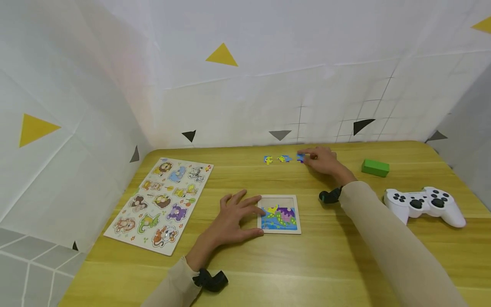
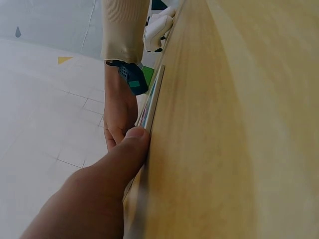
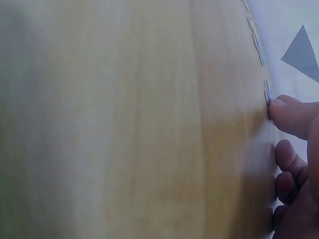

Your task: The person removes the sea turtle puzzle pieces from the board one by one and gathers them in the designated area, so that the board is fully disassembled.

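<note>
At the back of the table, my right hand [image 1: 321, 160] pinches a small blue and purple jigsaw piece [image 1: 300, 157], index finger at its far side and thumb nearer me. In the right wrist view the thumb [image 3: 289, 117] presses on the edge of that piece [image 3: 267, 92]. Two more yellow and blue pieces [image 1: 268, 160] lie in a row to its left. A square puzzle tray [image 1: 279, 231] with a partly filled dinosaur picture lies nearer me. Spread and relaxed, my left hand [image 1: 235, 217] rests at the tray's left edge, its thumb [image 2: 117, 159] touching the rim.
An animal peg puzzle board [image 1: 153, 204] lies at the left. On the right are a green block [image 1: 375, 167] and a white game controller [image 1: 423, 204]. A white patterned cloth [image 1: 245, 106] hangs behind the table's back edge.
</note>
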The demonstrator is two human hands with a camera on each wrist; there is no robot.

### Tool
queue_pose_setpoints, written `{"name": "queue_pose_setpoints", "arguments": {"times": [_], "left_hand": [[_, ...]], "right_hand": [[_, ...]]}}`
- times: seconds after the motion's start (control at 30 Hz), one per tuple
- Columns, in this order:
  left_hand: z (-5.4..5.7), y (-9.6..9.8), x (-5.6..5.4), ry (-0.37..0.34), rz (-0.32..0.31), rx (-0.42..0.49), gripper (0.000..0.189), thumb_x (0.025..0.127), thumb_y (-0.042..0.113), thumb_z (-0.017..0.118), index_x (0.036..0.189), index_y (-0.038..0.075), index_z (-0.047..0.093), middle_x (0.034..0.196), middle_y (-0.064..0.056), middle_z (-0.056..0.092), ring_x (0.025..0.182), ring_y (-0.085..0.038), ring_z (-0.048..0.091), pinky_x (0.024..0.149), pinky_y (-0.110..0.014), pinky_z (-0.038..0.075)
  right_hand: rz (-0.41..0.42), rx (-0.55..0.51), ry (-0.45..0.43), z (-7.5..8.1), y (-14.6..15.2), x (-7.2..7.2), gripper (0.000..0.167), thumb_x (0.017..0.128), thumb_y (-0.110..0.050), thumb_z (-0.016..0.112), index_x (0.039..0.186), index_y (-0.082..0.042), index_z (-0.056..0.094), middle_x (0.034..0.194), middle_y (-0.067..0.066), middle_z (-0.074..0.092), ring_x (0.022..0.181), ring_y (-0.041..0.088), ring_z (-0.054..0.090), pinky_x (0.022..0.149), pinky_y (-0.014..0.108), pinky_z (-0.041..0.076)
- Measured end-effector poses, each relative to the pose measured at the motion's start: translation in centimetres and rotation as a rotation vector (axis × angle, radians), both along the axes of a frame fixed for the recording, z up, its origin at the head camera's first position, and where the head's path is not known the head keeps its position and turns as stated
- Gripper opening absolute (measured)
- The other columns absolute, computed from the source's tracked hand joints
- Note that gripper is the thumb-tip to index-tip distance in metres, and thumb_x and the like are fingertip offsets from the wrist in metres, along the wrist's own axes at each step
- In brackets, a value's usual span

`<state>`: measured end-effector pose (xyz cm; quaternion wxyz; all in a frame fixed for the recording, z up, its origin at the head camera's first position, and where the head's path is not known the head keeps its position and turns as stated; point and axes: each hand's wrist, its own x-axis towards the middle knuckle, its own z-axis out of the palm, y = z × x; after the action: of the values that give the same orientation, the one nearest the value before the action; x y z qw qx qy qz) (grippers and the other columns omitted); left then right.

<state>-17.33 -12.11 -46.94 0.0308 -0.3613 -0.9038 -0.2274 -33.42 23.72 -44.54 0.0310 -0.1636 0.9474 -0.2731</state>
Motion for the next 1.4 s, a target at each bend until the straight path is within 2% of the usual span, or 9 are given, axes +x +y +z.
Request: {"name": "queue_pose_setpoints", "arguments": {"times": [0.17,0.43,0.67,0.73,0.83,0.93,1.17,1.4], "left_hand": [[0.1,0.0,0.0,-0.005,0.000,-0.001,0.043,0.088,0.063,0.068,0.125,0.041,0.067,0.161,0.008,0.043,0.155,-0.039,0.025,0.115,-0.064,0.013],[0.2,0.1,0.2,-0.013,0.003,-0.006,0.043,0.088,0.063,0.068,0.125,0.041,0.067,0.162,0.009,0.042,0.156,-0.039,0.024,0.116,-0.064,0.013],[0.1,0.2,0.1,-0.014,0.005,-0.013,0.044,0.088,0.064,0.067,0.126,0.041,0.066,0.162,0.010,0.042,0.156,-0.038,0.024,0.116,-0.064,0.012],[0.1,0.2,0.1,-0.013,0.004,-0.012,0.044,0.088,0.064,0.067,0.126,0.041,0.066,0.162,0.009,0.042,0.156,-0.038,0.024,0.116,-0.064,0.012],[0.0,0.2,0.1,-0.011,0.003,-0.013,0.044,0.088,0.064,0.068,0.126,0.041,0.066,0.162,0.009,0.042,0.156,-0.038,0.024,0.116,-0.064,0.012],[-0.1,0.2,0.1,-0.007,0.003,-0.015,0.043,0.088,0.064,0.068,0.126,0.041,0.066,0.162,0.009,0.042,0.156,-0.038,0.024,0.116,-0.064,0.013],[-0.1,0.1,0.1,-0.006,0.007,-0.011,0.043,0.088,0.063,0.068,0.125,0.042,0.066,0.162,0.010,0.042,0.156,-0.038,0.024,0.115,-0.064,0.014],[0.0,0.1,0.1,0.006,0.005,0.001,0.042,0.088,0.061,0.070,0.125,0.040,0.067,0.161,0.008,0.044,0.155,-0.039,0.026,0.115,-0.064,0.014]], "right_hand": [[-0.003,-0.032,0.011,0.0,0.1,0.1,0.042,0.103,-0.022,0.057,0.144,-0.014,0.059,0.132,0.029,0.061,0.123,0.045,0.052,0.095,0.067,0.031],[-0.022,-0.098,0.003,-0.1,0.3,0.3,0.041,0.102,-0.023,0.061,0.141,-0.013,0.062,0.115,0.022,0.065,0.104,0.035,0.051,0.089,0.057,0.027],[-0.032,-0.199,-0.001,-0.6,0.7,0.8,0.043,0.102,-0.027,0.062,0.142,-0.012,0.061,0.124,0.022,0.063,0.113,0.036,0.055,0.100,0.063,0.022],[-0.027,-0.238,-0.008,-0.7,0.8,1.0,0.044,0.103,-0.027,0.062,0.143,-0.011,0.059,0.127,0.022,0.061,0.111,0.035,0.055,0.099,0.060,0.026],[-0.027,-0.294,-0.024,-0.9,0.9,1.5,0.046,0.103,-0.029,0.061,0.145,-0.011,0.057,0.131,0.022,0.059,0.107,0.034,0.055,0.094,0.050,0.038],[-0.029,-0.336,-0.033,-1.1,0.9,2.1,0.047,0.103,-0.032,0.062,0.146,-0.013,0.057,0.132,0.021,0.057,0.103,0.031,0.055,0.083,0.042,0.045],[-0.033,-0.372,0.004,-1.3,0.8,3.4,0.046,0.101,-0.036,0.063,0.143,-0.016,0.061,0.119,0.017,0.058,0.091,0.027,0.052,0.073,0.036,0.045],[-0.026,-0.372,0.025,-0.8,0.6,4.9,0.041,0.102,-0.034,0.063,0.138,-0.015,0.064,0.109,0.012,0.059,0.085,0.025,0.048,0.067,0.031,0.042]]}}
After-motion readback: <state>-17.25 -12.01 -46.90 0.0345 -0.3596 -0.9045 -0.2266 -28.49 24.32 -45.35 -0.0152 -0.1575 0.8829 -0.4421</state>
